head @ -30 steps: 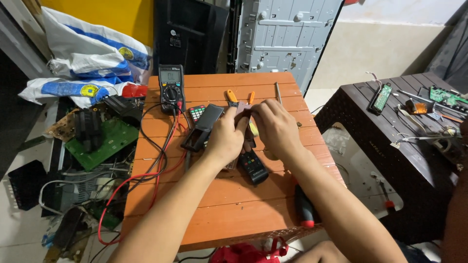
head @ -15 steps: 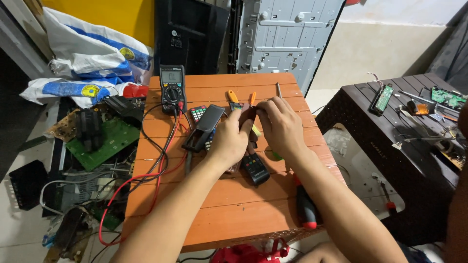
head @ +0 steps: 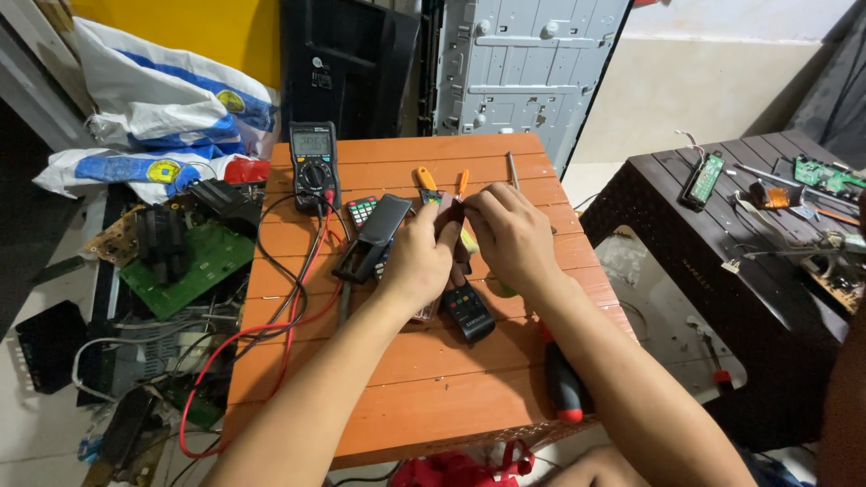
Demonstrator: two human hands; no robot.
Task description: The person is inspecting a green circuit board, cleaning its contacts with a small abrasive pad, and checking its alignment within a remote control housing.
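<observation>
While both hands (head: 424, 257) (head: 510, 236) grip slim dark remote (head: 454, 221), orange slatted table (head: 406, 397) beneath.

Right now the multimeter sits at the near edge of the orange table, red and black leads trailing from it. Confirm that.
Not quite. In the head view the multimeter sits at the far edge of the orange table, beyond both hands. Its red and black leads do trail from it, toward the near left corner.

orange table (head: 433, 397) | black remote (head: 466, 313) | green circuit board (head: 185, 271) | red-black screwdriver (head: 564, 388)
</observation>
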